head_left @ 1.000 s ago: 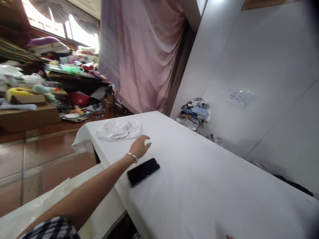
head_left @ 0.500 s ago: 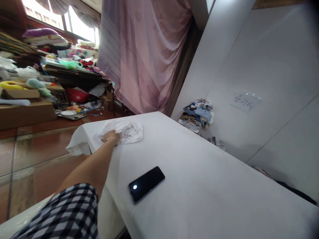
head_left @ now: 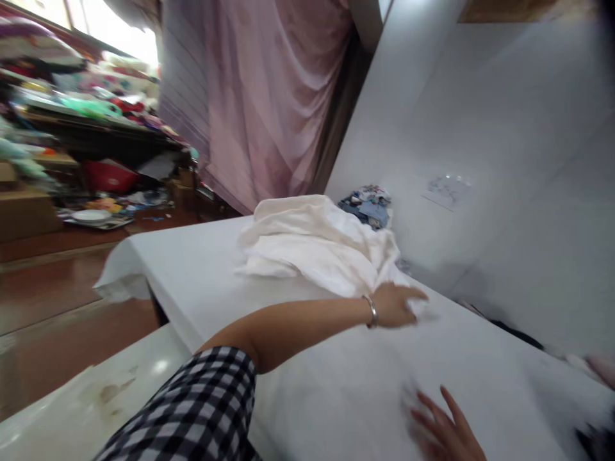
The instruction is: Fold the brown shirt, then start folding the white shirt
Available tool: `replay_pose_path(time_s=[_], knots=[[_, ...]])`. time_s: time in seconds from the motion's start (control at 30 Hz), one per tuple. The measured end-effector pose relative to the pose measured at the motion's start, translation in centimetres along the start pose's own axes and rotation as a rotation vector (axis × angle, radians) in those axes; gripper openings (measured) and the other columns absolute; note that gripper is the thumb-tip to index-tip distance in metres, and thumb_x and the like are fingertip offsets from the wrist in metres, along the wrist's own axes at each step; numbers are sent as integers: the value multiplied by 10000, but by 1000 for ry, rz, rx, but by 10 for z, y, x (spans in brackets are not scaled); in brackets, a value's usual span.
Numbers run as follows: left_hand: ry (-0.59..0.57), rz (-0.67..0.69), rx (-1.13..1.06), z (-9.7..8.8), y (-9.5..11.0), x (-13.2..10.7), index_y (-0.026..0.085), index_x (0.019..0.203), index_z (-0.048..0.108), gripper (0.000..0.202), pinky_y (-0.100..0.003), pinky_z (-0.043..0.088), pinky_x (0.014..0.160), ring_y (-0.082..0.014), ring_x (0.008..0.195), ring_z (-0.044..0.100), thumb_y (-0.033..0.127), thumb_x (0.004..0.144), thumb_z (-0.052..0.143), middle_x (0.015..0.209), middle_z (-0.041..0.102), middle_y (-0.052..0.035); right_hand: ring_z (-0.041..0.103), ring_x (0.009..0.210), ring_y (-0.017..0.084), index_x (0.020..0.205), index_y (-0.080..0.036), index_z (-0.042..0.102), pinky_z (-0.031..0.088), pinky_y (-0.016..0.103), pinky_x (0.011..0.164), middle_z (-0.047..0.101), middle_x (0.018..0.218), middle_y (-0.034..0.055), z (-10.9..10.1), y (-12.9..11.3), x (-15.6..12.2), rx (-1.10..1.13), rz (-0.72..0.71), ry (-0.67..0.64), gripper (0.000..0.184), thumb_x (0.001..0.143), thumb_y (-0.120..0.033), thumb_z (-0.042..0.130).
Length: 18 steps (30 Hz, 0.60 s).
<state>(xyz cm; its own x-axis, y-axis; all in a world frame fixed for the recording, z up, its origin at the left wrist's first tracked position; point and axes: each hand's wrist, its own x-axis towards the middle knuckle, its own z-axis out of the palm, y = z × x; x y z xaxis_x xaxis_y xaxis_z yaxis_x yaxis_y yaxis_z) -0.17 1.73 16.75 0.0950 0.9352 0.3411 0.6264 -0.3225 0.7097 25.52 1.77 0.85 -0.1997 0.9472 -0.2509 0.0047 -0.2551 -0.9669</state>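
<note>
My left arm reaches across the white-covered table (head_left: pixel 192 269). My left hand (head_left: pixel 396 305), a bracelet on its wrist, is closed on the edge of a crumpled white cloth (head_left: pixel 312 246) that lies spread in a heap on the table's middle, trailing back to the left. My right hand (head_left: pixel 444 429) comes in at the bottom edge, blurred, its fingers spread flat on the tabletop with nothing in them. The black phone seen before is out of sight.
A pile of coloured clothes (head_left: pixel 368 203) lies by the white wall (head_left: pixel 504 128) behind the table. A pink curtain (head_left: pixel 269 96) hangs at the back. Cluttered shelves (head_left: pixel 72 115) and red-brown floor (head_left: pixel 57 288) are at the left. A lower white surface (head_left: pixel 96 397) stands near my left side.
My left hand took hold of the white cloth at the table's far corner and dragged it to the right, towards the middle. My right hand came into view. The phone is no longer visible.
</note>
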Motion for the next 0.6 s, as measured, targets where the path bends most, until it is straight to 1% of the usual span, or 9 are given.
replay_pose_path(time_s=[0.03, 0.1, 0.17, 0.23, 0.27, 0.3, 0.37, 0.5, 0.6], knots=[[-83, 148, -25, 30, 8, -5, 244, 1177, 616, 498, -352, 317, 1086, -212, 1192, 527, 93, 706, 668, 1270, 604, -12, 639, 1038, 317, 1287, -399, 439, 564, 454, 770, 641, 1209, 37, -1, -7, -2, 80, -28, -47, 773, 590, -505, 757], [-217, 359, -84, 72, 18, -25, 302, 1141, 633, 520, -297, 343, 1075, -178, 1208, 521, 47, 687, 626, 1303, 578, 9, 663, 967, 266, 1244, -361, 471, 576, 380, 706, 667, 1145, 20, -5, -16, -2, 214, -75, -9, 737, 588, -508, 774], [-274, 390, -96, 85, 15, -44, 299, 1099, 653, 401, -272, 374, 1049, -162, 1205, 522, 112, 753, 577, 1293, 586, 6, 680, 791, 209, 1188, -327, 510, 562, 307, 595, 699, 1018, 5, -14, -17, 1, 283, -59, 76, 702, 564, -451, 808], [-292, 308, -39, 76, -1, -52, 227, 1067, 673, 298, -292, 371, 1046, -189, 1188, 534, 212, 799, 543, 1247, 618, -43, 646, 626, 171, 1091, -268, 569, 511, 255, 487, 708, 861, 4, -27, -11, 3, 298, -40, 152, 641, 521, -385, 838], [-281, 268, -25, 68, -13, -52, 171, 1072, 669, 309, -356, 360, 1055, -236, 1197, 524, 226, 807, 519, 1258, 605, -99, 626, 580, 163, 1028, -236, 596, 482, 240, 453, 701, 797, 9, -34, -7, 2, 292, -42, 176, 594, 504, -366, 845], [-259, 196, 19, 60, -27, -50, 125, 1091, 655, 341, -412, 354, 1049, -281, 1200, 514, 235, 805, 507, 1269, 588, -142, 613, 558, 160, 963, -209, 617, 458, 232, 432, 693, 752, 16, -41, -3, 0, 280, -54, 192, 542, 496, -359, 846], [-254, -35, 287, 46, -55, -47, 124, 1169, 607, 415, -427, 329, 1061, -294, 1239, 473, 274, 791, 524, 1314, 553, -142, 605, 557, 162, 880, -178, 635, 431, 228, 423, 681, 709, 25, -56, 0, -8, 246, -100, 222, 462, 515, -381, 833], [-357, -157, 625, 39, -93, -55, 139, 1268, 525, 545, -433, 353, 1030, -307, 1256, 448, 297, 749, 573, 1391, 469, -161, 544, 485, 123, 943, -176, 635, 405, 221, 426, 644, 625, -13, -89, -9, -30, 179, -231, 352, 438, 622, -437, 777], [-385, -210, 715, 42, -99, -65, 140, 1078, 619, 345, -419, 417, 929, -306, 1123, 537, 291, 785, 517, 1207, 598, -158, 473, 413, 94, 994, -171, 632, 356, 212, 390, 601, 569, -37, -117, -16, -47, 132, -246, 448, 466, 656, -471, 749]])
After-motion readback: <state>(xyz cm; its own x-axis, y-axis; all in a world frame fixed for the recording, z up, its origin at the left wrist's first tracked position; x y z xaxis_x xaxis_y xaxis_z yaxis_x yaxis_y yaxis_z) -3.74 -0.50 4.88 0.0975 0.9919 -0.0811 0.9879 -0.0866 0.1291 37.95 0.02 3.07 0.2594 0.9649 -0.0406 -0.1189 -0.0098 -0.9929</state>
